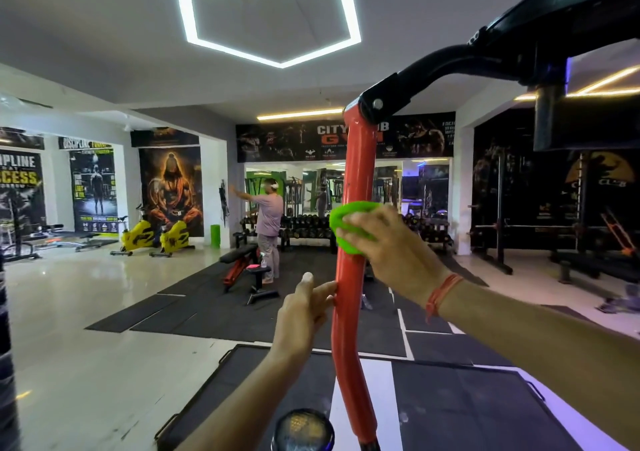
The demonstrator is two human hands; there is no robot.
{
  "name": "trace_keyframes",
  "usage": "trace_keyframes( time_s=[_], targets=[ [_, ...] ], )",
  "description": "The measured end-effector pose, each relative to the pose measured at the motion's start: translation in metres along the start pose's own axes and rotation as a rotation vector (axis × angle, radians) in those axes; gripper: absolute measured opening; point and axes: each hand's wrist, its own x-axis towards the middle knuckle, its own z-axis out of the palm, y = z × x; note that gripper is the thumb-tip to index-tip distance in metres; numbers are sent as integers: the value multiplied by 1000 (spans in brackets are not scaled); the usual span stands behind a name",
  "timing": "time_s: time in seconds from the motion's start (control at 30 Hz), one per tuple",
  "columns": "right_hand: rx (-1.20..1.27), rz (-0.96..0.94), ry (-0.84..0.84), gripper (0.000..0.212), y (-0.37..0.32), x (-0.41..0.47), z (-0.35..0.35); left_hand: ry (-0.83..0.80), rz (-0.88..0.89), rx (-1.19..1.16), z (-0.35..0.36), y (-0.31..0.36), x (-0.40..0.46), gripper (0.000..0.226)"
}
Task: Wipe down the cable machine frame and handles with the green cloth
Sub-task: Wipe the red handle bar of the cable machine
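**Wiping the red bar**

Head view: the right hand [384, 242] presses one green cloth [346, 223] on the red bar [358, 187], fingers curled round it. The left hand [304, 308] holds the bar lower down, thumb up. Two hands, one cloth. The black frame [485, 59] looks left to wipe.

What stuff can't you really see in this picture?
- Head view: the red bar runs off the bottom edge, so its lower end is cut off.
- Much of the green cloth hides under the right hand.
- The left hand fingertips wrap behind the bar, out of sight.
- The gym banner lettering is partly blocked by the bar.
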Motion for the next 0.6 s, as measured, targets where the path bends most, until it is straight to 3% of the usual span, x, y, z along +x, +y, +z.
trace_keyframes(
  time_s=[0.1,0.27,0.4,0.53,0.6],
  targets=[
    [-3,-219,-116,44,-7,-9,-5,8,-30,-7,-2,-12,-4,60],
    [49,35,-14,49,-2,-6,4,33,-61,-14,-5,-29,-9,60],
    [82,-201,-139,43,-27,-43,15,31,-86,-6,-5,-43,-19,60],
    [156,102,15,43,-22,-38,18,40,-125,-52,-2,-56,-24,60],
    [176,145,54,40,-40,-59,31,50,-134,-62,-2,-66,-28,60]
  ],
)
